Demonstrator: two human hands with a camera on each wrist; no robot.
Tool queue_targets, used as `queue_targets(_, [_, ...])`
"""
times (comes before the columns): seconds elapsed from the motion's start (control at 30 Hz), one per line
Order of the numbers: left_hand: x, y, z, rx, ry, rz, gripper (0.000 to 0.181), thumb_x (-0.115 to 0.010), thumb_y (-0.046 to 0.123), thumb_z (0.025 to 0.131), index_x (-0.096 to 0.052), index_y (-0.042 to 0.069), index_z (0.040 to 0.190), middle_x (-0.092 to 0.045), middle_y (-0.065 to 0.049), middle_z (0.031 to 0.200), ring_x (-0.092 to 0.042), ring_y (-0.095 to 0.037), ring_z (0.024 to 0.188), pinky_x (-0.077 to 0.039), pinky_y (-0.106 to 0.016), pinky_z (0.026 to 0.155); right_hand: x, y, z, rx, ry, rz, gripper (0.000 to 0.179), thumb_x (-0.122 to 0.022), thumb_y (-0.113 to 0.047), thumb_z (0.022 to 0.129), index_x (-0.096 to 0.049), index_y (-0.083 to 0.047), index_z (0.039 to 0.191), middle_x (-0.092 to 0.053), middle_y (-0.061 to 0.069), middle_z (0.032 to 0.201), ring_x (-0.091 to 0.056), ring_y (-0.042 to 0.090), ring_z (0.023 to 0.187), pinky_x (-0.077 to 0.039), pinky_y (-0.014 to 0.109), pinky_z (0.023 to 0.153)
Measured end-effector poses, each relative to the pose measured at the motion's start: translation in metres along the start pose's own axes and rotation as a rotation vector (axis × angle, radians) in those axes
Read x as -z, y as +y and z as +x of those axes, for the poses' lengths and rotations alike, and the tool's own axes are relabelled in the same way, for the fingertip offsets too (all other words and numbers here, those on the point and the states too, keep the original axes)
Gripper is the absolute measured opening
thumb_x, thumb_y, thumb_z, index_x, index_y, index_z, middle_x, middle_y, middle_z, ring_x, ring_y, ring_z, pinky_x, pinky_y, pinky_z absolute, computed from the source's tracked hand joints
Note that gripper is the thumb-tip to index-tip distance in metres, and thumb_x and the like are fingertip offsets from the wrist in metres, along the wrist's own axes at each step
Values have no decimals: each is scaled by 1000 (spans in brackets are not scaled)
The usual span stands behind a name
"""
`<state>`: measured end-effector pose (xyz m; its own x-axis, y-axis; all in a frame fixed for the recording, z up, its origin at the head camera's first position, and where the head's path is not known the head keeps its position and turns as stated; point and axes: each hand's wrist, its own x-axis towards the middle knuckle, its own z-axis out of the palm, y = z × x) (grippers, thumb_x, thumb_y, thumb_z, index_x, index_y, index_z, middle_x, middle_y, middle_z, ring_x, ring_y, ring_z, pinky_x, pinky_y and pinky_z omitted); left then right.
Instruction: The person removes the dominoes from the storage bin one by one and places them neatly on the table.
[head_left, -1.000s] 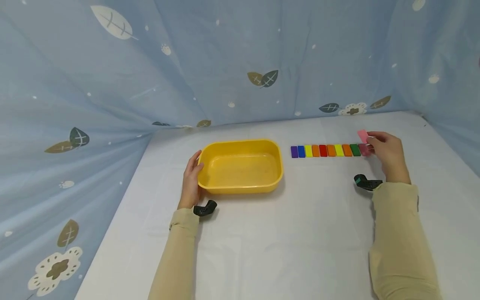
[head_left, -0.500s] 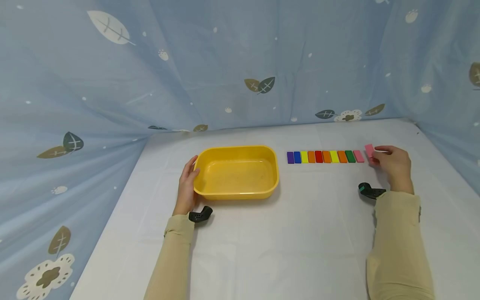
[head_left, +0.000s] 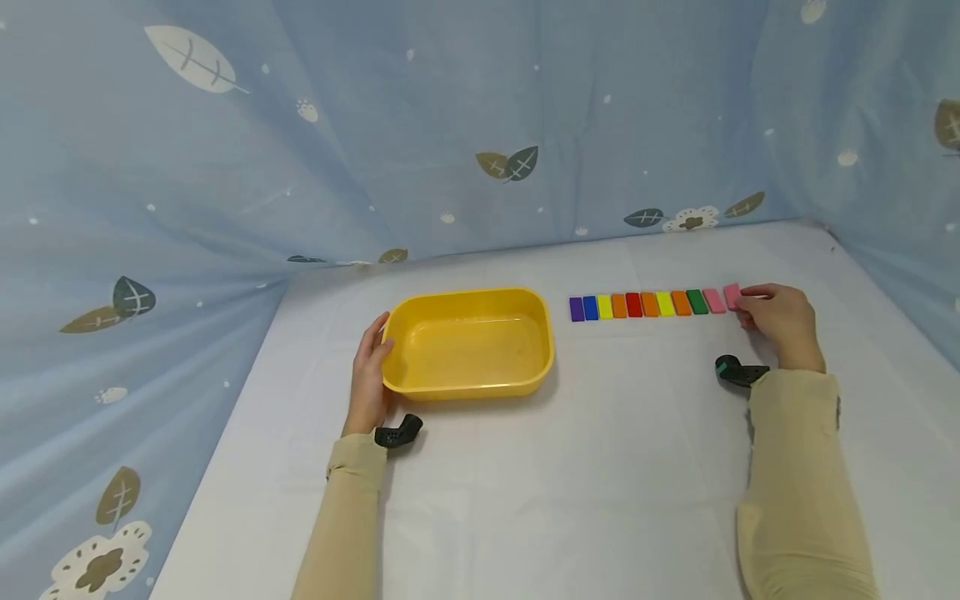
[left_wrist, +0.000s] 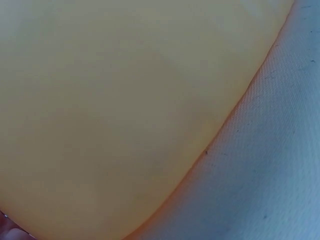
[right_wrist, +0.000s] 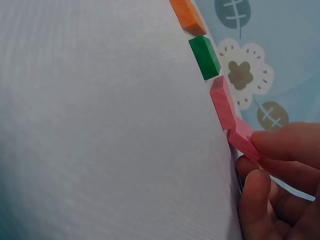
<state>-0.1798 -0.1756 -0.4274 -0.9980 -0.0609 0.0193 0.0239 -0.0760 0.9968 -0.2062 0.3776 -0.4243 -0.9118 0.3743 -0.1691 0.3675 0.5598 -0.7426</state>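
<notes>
A row of small coloured blocks lies on the white cloth, from a purple block (head_left: 577, 309) at the left to a pink block (head_left: 713, 301) beside the green block (head_left: 697, 302). At its right end is a second pink block (head_left: 732, 297), slightly askew. My right hand (head_left: 783, 323) pinches this end block at its right side with the fingertips; in the right wrist view the block (right_wrist: 243, 140) touches its pink neighbour (right_wrist: 222, 102). With its fingers outside and thumb over the rim, my left hand (head_left: 367, 379) grips the left side of a yellow basin (head_left: 468, 392).
A white cloth (head_left: 570, 467) covers the table. Behind it and to the left hangs a blue curtain (head_left: 360, 108) with leaf prints. Black wrist cameras are worn at both cuffs, such as the left camera (head_left: 399, 432).
My right hand has brought the second pink block from above the row down to its right end, beside the first pink block. The left hand keeps its grip on the basin.
</notes>
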Motion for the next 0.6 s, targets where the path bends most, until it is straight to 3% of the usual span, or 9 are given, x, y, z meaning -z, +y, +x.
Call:
queue_targets(0.2, [4, -7, 1, -14, 27, -1, 42, -41, 24, 94, -37, 28, 135, -30, 10, 139, -38, -14, 122, -36, -28, 96, 0, -6, 0, 20, -8, -85, 49, -47, -33, 89, -49, 5, 121, -59, 2, 74, -50, 4, 56, -41, 22, 52])
queue_targets(0.37, [3, -6, 1, 9, 42, 10, 41, -41, 24, 94, -38, 30, 134, -31, 10, 139, -38, -14, 121, -35, -29, 98, -2, -5, 0, 31, 8, -98, 49, -45, -32, 90, -49, 5, 122, -59, 13, 88, -54, 9, 61, -42, 20, 50])
queue_targets(0.47, [3, -4, 2, 12, 41, 12, 41, -41, 22, 94, -38, 30, 134, -31, 11, 139, -38, -14, 121, -35, -30, 98, -4, -3, 1, 32, -4, -117, 53, -43, -35, 90, -46, 5, 125, -52, 23, 107, -54, 24, 80, -42, 28, 57])
queue_targets(0.6, [-1, 2, -2, 21, 25, 13, 42, -39, 19, 95, -36, 28, 136, -31, 10, 139, -38, -14, 121, -35, -29, 98, -4, 1, 5, 51, -14, -163, 56, -40, -37, 90, -43, 5, 126, -41, 30, 121, -40, 41, 104, -40, 47, 74])
